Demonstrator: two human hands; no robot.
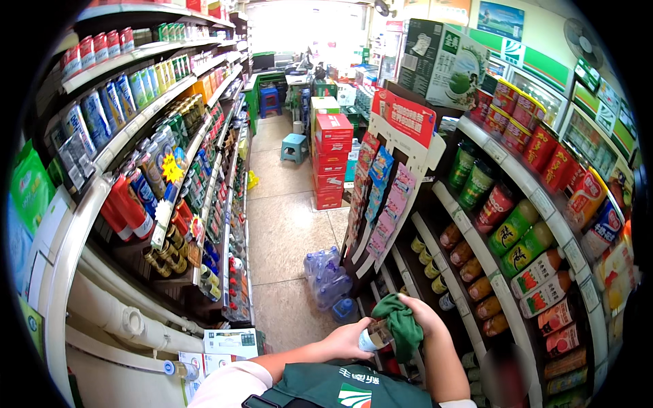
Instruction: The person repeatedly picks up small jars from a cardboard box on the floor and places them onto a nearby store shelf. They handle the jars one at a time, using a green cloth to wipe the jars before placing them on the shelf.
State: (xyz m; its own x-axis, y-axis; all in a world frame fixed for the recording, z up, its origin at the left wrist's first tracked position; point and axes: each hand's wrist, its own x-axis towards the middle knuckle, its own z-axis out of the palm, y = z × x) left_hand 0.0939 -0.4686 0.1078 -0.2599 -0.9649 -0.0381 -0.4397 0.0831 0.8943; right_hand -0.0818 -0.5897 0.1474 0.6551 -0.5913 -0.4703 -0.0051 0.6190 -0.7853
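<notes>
My left hand [348, 340] grips a clear bottle [376, 335] with a pale label, tilted in front of my green apron [331, 385]. In my right hand [421, 315] is a bunched green cloth [403, 326], which lies against the bottle's upper end and hides part of it. Both hands are close together beside the lower shelves on the right. A capped jar or bottle [181, 370] lies on its side by the cartons at the lower left.
Shelves of cans [137, 209] line the left; shelves of bottled drinks [515, 245] curve along the right. Wrapped plastic bottles [326, 278] stand on the aisle floor, with stacked red boxes [329, 163] and a blue stool [294, 148] farther off. White cartons [232, 344] sit at lower left.
</notes>
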